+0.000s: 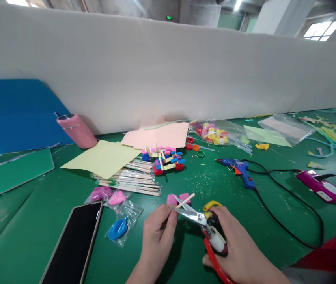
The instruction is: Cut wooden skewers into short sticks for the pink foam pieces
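My left hand (159, 227) pinches a short, pale wooden stick (188, 199) between thumb and fingers. My right hand (237, 240) is wrapped round the handles of a pair of scissors (196, 216), one handle yellow and the other red. Their blades are parted and lie across the stick, close to my left fingertips. Two pink pieces (172, 199) show just behind the stick; whether they touch it I cannot tell. Beyond my hands stands a small construction of wooden sticks and coloured caps (169, 161).
A phone (73, 240) and bagged clay (117, 228) lie left, wrapped sticks (132, 181) farther back. A glue gun (239, 167) trails a cable to a purple power strip (322, 186). Bagged caps (212, 133), paper sheets (103, 157) and a pink cup (77, 131) stand before a white partition (168, 75).
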Demonstrator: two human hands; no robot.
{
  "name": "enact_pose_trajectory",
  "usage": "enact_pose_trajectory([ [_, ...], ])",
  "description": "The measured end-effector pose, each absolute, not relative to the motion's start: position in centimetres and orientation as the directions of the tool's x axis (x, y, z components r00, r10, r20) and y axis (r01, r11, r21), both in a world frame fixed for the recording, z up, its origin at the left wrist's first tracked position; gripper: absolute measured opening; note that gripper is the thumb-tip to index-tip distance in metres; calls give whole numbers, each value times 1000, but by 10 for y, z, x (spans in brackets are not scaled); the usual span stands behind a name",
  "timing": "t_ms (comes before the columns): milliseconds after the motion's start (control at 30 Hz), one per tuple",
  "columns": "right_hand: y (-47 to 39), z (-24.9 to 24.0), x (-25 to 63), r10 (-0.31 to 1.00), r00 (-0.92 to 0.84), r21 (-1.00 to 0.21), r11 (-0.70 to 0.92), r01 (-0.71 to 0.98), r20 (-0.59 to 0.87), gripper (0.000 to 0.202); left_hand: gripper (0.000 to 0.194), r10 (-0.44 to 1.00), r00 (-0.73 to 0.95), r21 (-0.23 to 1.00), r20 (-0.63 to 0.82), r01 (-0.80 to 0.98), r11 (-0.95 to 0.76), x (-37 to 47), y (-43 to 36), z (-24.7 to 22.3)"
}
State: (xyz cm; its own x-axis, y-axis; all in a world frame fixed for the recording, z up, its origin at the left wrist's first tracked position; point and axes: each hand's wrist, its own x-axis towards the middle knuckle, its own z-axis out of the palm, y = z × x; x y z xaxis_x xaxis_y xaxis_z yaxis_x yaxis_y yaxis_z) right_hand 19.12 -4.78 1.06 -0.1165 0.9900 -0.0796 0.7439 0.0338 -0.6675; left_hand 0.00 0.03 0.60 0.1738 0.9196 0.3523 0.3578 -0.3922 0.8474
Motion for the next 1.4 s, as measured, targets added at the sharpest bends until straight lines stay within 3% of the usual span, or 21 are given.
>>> enact_pose_trajectory([
  [433, -45, 10, 190, 983, -133, -686, 9, 728, -128, 70, 18, 874, 198, 778, 443, 399, -485, 2, -1, 7],
  [933, -50, 11, 190, 977, -148, -680, 6, 733, -151, 65, 22, 875, 202, 760, 440, 435, -482, 3, -1, 5],
  [1233, -51, 17, 189, 973, -164, -667, 14, 745, -162, 26, 26, 876, 231, 705, 424, 523, -479, 5, -3, 3],
  [1400, -53, 14, 190, 964, -157, -657, -23, 754, -214, 23, 20, 878, 253, 686, 406, 550, -476, 7, -5, 0],
])
